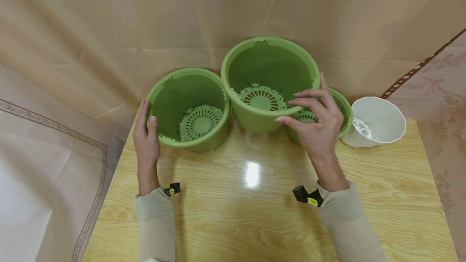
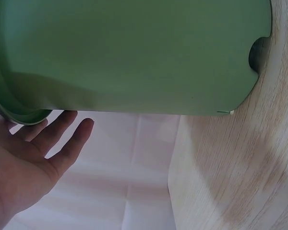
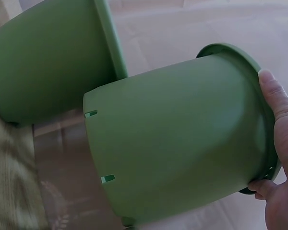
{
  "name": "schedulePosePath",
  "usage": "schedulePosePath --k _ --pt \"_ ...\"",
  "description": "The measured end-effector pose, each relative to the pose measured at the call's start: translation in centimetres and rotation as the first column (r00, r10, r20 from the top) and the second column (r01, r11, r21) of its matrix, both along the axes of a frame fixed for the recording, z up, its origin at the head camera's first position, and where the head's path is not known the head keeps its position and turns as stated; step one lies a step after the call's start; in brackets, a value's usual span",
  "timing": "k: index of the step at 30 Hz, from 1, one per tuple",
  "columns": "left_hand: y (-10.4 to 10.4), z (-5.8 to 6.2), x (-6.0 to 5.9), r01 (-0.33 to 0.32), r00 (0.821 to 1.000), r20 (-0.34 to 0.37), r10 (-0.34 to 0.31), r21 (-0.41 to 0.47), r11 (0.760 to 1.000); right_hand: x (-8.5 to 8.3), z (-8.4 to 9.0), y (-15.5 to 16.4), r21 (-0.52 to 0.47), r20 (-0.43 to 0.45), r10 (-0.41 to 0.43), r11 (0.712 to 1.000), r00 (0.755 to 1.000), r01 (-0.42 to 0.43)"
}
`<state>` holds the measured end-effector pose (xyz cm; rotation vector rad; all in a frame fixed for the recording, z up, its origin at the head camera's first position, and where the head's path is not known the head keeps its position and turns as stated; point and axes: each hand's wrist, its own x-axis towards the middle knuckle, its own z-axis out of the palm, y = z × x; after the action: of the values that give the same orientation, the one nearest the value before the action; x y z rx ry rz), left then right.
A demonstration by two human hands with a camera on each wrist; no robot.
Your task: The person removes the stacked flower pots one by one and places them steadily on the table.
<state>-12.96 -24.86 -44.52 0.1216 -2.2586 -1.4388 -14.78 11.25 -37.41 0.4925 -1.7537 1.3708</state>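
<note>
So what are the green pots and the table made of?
The green pots, like the big one under the right hand, look like matte moulded plastic: even colour, thin rims, slotted drain grids. The table looks like glossy wood or wood-look laminate: grain lines and a bright light glare.

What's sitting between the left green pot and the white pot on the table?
In the head view, the big green pot that the right hand grips, and a smaller green pot behind that hand, sit between the left green pot and the white pot.

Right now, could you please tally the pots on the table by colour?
Green pots: 3 (left, large middle, small one behind the right hand)
White pots: 1
Total: 4
</note>
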Motion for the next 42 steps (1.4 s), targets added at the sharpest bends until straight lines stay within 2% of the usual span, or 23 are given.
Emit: schedulePosePath --k 5,19,23,26,30,33,42 --pt "0.4 0.7 0.3 -0.009 1.000 0.002 0.009 -0.007 1.000 0.0 -0.5 -0.1 0.004 -0.014 -0.008 1.000 1.000 0.008" --pt "0.2 0.2 0.1 0.008 1.000 -0.016 -0.008 0.008 1.000 0.1 -1.4 0.3 0.040 0.008 -0.012 0.999 1.000 0.012" --pt "-0.9 -1.6 -0.6 0.001 1.000 -0.031 -0.001 -0.005 1.000 0.1 -1.6 0.5 0.051 0.013 -0.009 0.999 1.000 0.009" --pt "-1.2 -2.2 -0.8 -0.006 1.000 -0.031 0.006 -0.006 1.000 0.1 -1.8 0.5 0.048 0.010 -0.004 0.999 1.000 0.003" --pt "-0.3 -0.5 -0.2 0.000 1.000 -0.015 0.000 0.010 1.000 0.1 -2.3 0.5 0.053 0.009 0.000 0.999 1.000 0.000" --pt "0.1 0.1 0.1 0.005 1.000 -0.008 -0.005 0.015 1.000 0.1 -2.5 0.6 0.067 0.018 -0.001 0.998 1.000 0.000" --pt "0.1 0.1 0.0 0.007 1.000 -0.015 -0.007 0.031 0.999 0.1 -3.4 0.8 0.096 0.034 0.003 0.995 0.999 -0.006"
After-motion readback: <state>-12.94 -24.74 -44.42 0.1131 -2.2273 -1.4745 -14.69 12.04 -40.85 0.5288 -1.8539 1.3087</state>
